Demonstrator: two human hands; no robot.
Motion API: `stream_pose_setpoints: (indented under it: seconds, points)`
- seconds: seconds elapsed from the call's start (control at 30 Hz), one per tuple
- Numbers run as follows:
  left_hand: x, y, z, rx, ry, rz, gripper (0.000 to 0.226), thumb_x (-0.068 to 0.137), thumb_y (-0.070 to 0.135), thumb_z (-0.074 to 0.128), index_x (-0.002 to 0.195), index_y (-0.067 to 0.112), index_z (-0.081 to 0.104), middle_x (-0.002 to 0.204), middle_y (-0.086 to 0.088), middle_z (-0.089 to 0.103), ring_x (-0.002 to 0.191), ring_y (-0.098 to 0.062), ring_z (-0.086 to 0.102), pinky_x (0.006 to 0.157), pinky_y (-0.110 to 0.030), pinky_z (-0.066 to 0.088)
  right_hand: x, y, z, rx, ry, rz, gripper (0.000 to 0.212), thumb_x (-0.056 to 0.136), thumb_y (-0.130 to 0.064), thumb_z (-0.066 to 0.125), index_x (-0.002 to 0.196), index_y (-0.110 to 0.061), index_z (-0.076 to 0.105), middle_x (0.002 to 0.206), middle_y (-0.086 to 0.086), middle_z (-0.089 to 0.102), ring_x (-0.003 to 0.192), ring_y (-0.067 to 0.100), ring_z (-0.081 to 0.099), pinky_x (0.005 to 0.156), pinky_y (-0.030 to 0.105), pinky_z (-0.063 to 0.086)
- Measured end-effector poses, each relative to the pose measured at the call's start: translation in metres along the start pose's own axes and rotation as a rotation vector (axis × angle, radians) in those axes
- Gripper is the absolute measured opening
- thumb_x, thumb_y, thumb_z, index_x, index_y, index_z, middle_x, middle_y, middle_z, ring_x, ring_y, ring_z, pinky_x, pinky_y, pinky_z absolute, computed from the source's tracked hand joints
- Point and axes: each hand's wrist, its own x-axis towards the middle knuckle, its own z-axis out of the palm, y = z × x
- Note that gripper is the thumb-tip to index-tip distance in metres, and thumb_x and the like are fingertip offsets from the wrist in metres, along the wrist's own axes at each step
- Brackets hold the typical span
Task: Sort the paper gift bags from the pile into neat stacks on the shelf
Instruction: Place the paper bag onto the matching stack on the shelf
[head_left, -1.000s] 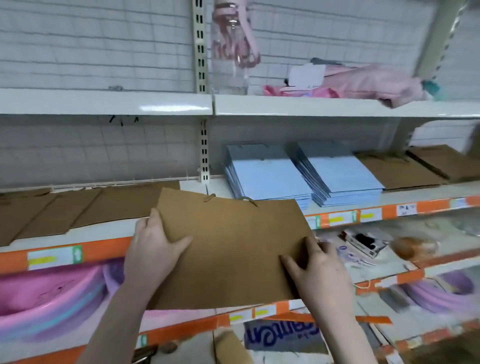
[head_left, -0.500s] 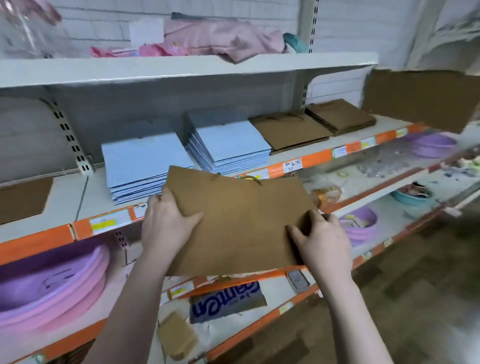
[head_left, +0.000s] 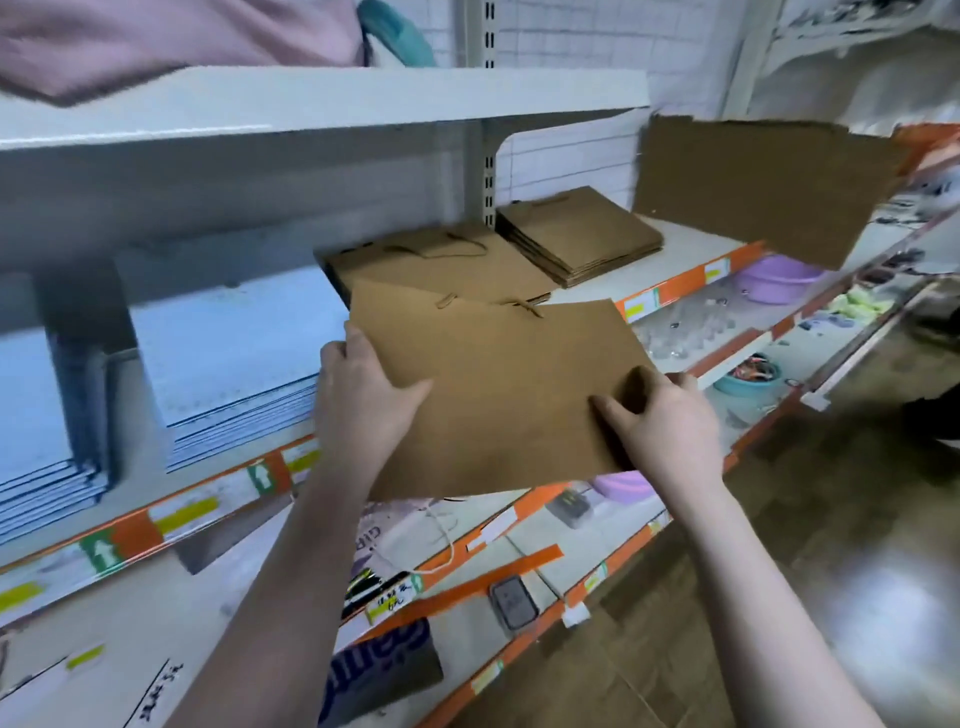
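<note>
Now carried right, past the blue stacks (head_left: 218, 374), to the brown stack (head_left: 441, 270). Left hand (head_left: 363, 395) and right hand (head_left: 660, 421) clamped on brown bag (head_left: 509, 395), just before it; probably laid there next.

held bag (head_left: 498, 395): matt brown kraft paper | shelf (head_left: 322, 104): smooth painted metal

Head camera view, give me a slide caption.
Both hands carry a brown paper gift bag toward matching stack.

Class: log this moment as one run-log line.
hands: left hand, right hand grip brown bag | position: before brown stack | placed: no
</note>
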Motion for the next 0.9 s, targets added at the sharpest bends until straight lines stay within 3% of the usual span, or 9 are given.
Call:
stream_pose_setpoints:
  seconds: [0.27, 0.6, 0.9]
  points:
    - [0.056, 0.071, 0.087, 0.044, 0.111, -0.044, 0.088, 0.079, 0.043, 0.07, 0.145, 0.007, 0.024, 0.136, -0.019, 0.038, 0.125, -0.035, 0.04, 0.103, -0.045, 0.037, 0.137, 0.056, 0.02, 0.038, -0.05, -0.143, 0.044, 0.085, -0.046, 0.059, 0.107, -0.009, 0.057, 0.108, 0.016, 0.053, 0.104, 0.035, 0.05, 0.083, 0.036, 0.04]
    - [0.08, 0.174, 0.186, 0.036, 0.224, -0.258, 0.087, 0.079, 0.038, 0.071, 0.144, 0.0, 0.027, 0.133, -0.022, 0.04, 0.126, -0.036, 0.036, 0.104, -0.034, 0.028, 0.292, 0.131, 0.011, 0.084, -0.202, -0.357, 0.045, 0.088, -0.045, 0.055, 0.116, -0.01, 0.056, 0.113, 0.014, 0.052, 0.104, 0.033, 0.051, 0.086, 0.04, 0.042]
    - [0.155, 0.233, 0.257, 0.064, 0.246, -0.235, 0.085, 0.08, 0.039, 0.069, 0.144, 0.002, 0.027, 0.131, -0.02, 0.041, 0.123, -0.037, 0.04, 0.103, -0.038, 0.033, 0.414, 0.164, 0.034, 0.075, -0.182, -0.401, 0.048, 0.089, -0.043, 0.055, 0.121, -0.007, 0.054, 0.116, 0.016, 0.053, 0.107, 0.033, 0.051, 0.088, 0.04, 0.043]
